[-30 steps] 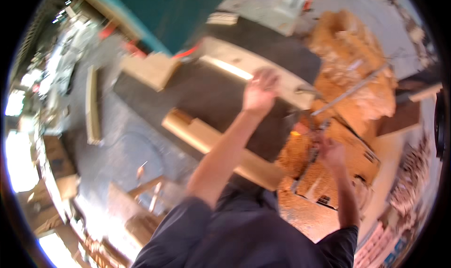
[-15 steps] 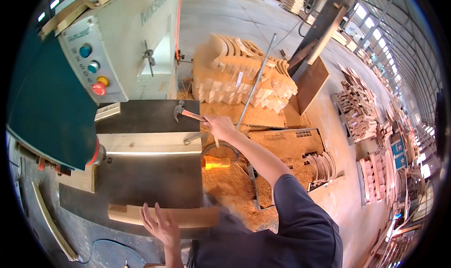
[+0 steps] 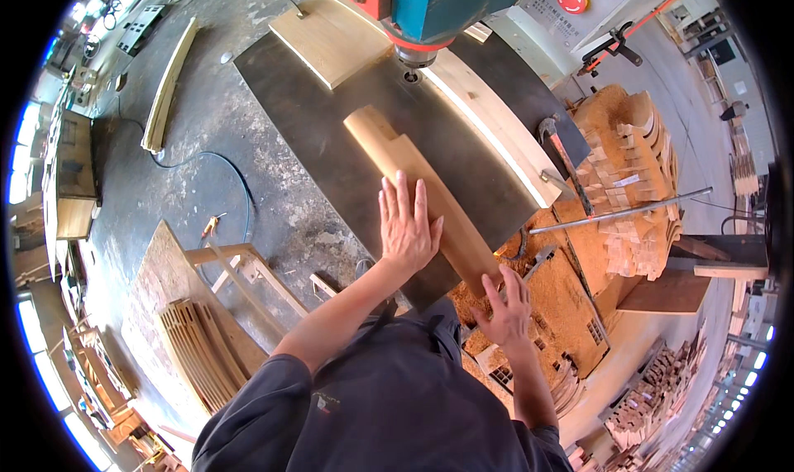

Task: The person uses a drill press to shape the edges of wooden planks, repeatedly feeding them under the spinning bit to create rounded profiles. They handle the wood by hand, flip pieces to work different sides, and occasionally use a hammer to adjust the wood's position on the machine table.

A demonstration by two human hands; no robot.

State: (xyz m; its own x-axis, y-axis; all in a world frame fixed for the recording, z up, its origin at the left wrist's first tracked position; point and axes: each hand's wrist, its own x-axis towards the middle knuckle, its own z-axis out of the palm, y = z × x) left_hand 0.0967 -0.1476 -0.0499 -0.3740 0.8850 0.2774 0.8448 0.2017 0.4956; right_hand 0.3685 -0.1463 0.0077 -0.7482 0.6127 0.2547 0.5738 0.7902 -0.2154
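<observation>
Windows point(image 3: 33, 333) along the left rim are admitting strong light, clipping to white and producing blue-violet fringing. Diffuse light is illuminating the dark tabletop point(image 3: 486, 189), which is returning a soft sheen. The wooden board point(image 3: 452, 221) is appearing sharp. Fisheye distortion is bending peripheral edges; black vignetting is enclosing the field.

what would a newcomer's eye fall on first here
Probably the teal machine head, overhanging the dark table at the top. Near the middle, the left hand and right hand are on a notched wooden piece. To the right stands a wood stack dusted with orange sawdust.
</observation>
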